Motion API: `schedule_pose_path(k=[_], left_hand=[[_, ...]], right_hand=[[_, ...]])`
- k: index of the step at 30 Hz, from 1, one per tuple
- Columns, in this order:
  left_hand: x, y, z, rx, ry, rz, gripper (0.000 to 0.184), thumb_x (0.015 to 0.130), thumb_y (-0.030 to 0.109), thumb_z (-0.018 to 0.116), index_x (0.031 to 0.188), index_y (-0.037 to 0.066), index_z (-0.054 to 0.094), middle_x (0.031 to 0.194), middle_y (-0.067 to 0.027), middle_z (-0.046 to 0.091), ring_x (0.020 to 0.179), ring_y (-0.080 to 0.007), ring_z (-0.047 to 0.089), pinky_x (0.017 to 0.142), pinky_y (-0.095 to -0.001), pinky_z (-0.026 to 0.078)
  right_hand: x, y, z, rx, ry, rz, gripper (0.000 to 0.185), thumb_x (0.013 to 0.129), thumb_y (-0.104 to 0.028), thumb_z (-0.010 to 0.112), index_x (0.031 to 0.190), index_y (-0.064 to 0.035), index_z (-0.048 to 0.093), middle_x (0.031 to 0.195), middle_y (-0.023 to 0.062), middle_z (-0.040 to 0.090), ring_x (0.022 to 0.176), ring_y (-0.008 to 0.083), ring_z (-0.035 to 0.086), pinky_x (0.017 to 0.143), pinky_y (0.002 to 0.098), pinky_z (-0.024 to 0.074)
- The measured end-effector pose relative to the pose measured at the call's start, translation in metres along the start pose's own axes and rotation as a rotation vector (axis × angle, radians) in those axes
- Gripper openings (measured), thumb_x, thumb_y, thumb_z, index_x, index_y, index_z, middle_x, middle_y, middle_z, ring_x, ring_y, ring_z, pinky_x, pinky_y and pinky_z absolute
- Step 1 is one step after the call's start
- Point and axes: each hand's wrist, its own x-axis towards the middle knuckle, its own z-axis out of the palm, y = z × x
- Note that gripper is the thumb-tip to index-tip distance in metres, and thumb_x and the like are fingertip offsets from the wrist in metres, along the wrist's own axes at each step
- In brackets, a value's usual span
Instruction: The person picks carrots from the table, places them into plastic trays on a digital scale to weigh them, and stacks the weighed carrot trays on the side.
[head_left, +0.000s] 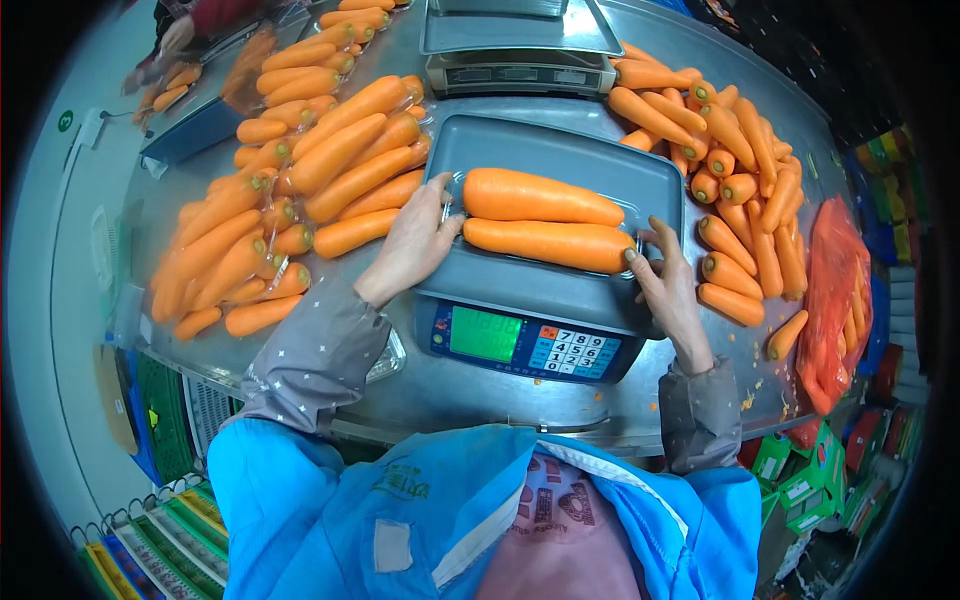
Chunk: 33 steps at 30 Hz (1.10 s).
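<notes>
Two large carrots (545, 197) lie side by side in a clear tray (630, 222) on the grey pan (540, 140) of a digital scale (525, 342) with a lit green display. My left hand (415, 238) is at the tray's left end, thumb and fingers apart at its edge. At the right end, my right hand (668, 280) has its thumb by the tip of the lower carrot (550, 243) and its fingers spread around the tray's edge. Whether either hand grips the tray is hard to tell.
Packed carrots (225, 240) are heaped at the left, loose carrots (745, 150) at the right beside a red plastic bag (835, 310). A second scale (520, 73) stands behind. Another person's hand (177, 38) shows at the upper left. An empty clear tray (388, 358) lies near the front edge.
</notes>
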Motion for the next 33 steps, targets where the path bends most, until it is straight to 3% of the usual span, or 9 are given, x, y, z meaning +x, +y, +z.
schedule_pose_path(k=[3, 6, 10, 13, 18, 20, 23, 27, 33], left_hand=[[0.006, -0.008, 0.007, -0.235, -0.103, -0.144, 0.051, 0.082, 0.003, 0.055, 0.128, -0.005, 0.034, 0.079, -0.0071, 0.053, 0.064, -0.0152, 0.058, 0.058, -0.0264, 0.047], [0.004, 0.004, 0.010, -0.463, -0.271, -0.394, 0.051, 0.080, 0.000, 0.056, 0.126, -0.004, 0.035, 0.078, -0.0063, 0.053, 0.063, -0.0135, 0.058, 0.053, -0.0246, 0.047], [-0.006, 0.021, 0.014, -0.826, -0.327, -0.475, 0.057, 0.077, -0.004, 0.053, 0.127, 0.004, 0.027, 0.094, -0.0117, 0.053, 0.057, -0.0117, 0.056, 0.047, -0.0217, 0.046], [-0.014, 0.031, 0.010, -1.167, -0.423, -0.515, 0.069, 0.076, -0.009, 0.046, 0.133, 0.014, 0.014, 0.121, -0.0177, 0.043, 0.071, -0.0174, 0.064, 0.049, -0.0222, 0.049], [-0.021, 0.021, 0.008, -1.701, -0.416, -0.450, 0.075, 0.077, -0.007, 0.045, 0.141, 0.020, 0.015, 0.126, -0.0182, 0.042, 0.094, -0.0327, 0.061, 0.069, -0.0334, 0.058], [-0.021, 0.013, 0.004, -1.840, -0.427, -0.395, 0.074, 0.077, -0.006, 0.046, 0.141, 0.019, 0.018, 0.126, -0.0185, 0.043, 0.100, -0.0363, 0.059, 0.074, -0.0363, 0.058], [-0.014, -0.009, -0.011, -2.111, -0.295, -0.227, 0.069, 0.075, -0.010, 0.041, 0.136, 0.019, 0.027, 0.124, -0.0200, 0.045, 0.102, -0.0421, 0.057, 0.082, -0.0413, 0.055], [0.017, -0.042, -0.058, -2.083, -0.055, -0.107, 0.068, 0.074, -0.010, 0.042, 0.135, 0.018, 0.028, 0.124, -0.0208, 0.046, 0.103, -0.0430, 0.056, 0.085, -0.0429, 0.054], [0.080, -0.129, -0.115, -1.797, 0.758, -0.064, 0.058, 0.078, -0.016, 0.035, 0.131, 0.007, 0.030, 0.127, -0.0262, 0.039, 0.118, -0.0459, 0.043, 0.099, -0.0469, 0.045]], right_hand=[[0.008, 0.009, 0.007, 0.097, 0.014, -0.001, 0.055, 0.089, -0.023, 0.055, 0.132, 0.0030, 0.034, 0.117, 0.0184, 0.054, 0.063, 0.0142, 0.058, 0.046, 0.0247, 0.0461], [0.007, 0.015, -0.001, 0.100, 0.044, 0.039, 0.049, 0.091, -0.021, 0.052, 0.131, 0.0022, 0.038, 0.113, 0.0168, 0.056, 0.061, 0.0125, 0.056, 0.046, 0.0236, 0.0459], [0.002, 0.023, -0.011, 0.102, 0.052, -0.015, 0.043, 0.094, -0.023, 0.047, 0.129, -0.0005, 0.041, 0.084, 0.0050, 0.055, 0.058, 0.0060, 0.047, 0.045, 0.0177, 0.0392], [-0.002, 0.025, -0.014, 0.136, 0.073, -0.018, 0.038, 0.094, -0.021, 0.046, 0.126, -0.0004, 0.043, 0.083, 0.0049, 0.054, 0.056, 0.0052, 0.046, 0.045, 0.0177, 0.0374], [0.001, -0.014, -0.010, 0.228, 0.106, -0.123, 0.042, 0.094, -0.023, 0.049, 0.128, 0.0004, 0.041, 0.092, 0.0071, 0.054, 0.060, 0.0060, 0.047, 0.046, 0.0178, 0.0376], [0.003, -0.041, -0.005, 0.304, 0.103, -0.207, 0.048, 0.093, -0.027, 0.050, 0.132, -0.0013, 0.037, 0.112, 0.0105, 0.053, 0.067, 0.0084, 0.052, 0.050, 0.0170, 0.0407], [0.009, -0.073, 0.007, 0.335, 0.101, -0.294, 0.050, 0.093, -0.028, 0.050, 0.134, -0.0026, 0.034, 0.123, 0.0136, 0.048, 0.071, 0.0105, 0.055, 0.051, 0.0179, 0.0428], [0.016, -0.076, 0.010, 0.325, -0.043, -0.316, 0.051, 0.092, -0.022, 0.051, 0.135, -0.0029, 0.031, 0.122, 0.0184, 0.048, 0.072, 0.0126, 0.057, 0.051, 0.0200, 0.0455], [0.014, -0.033, -0.016, 0.294, -0.038, -0.130, 0.041, 0.093, -0.022, 0.049, 0.128, -0.0013, 0.041, 0.113, 0.0128, 0.054, 0.070, 0.0107, 0.055, 0.051, 0.0202, 0.0442]])
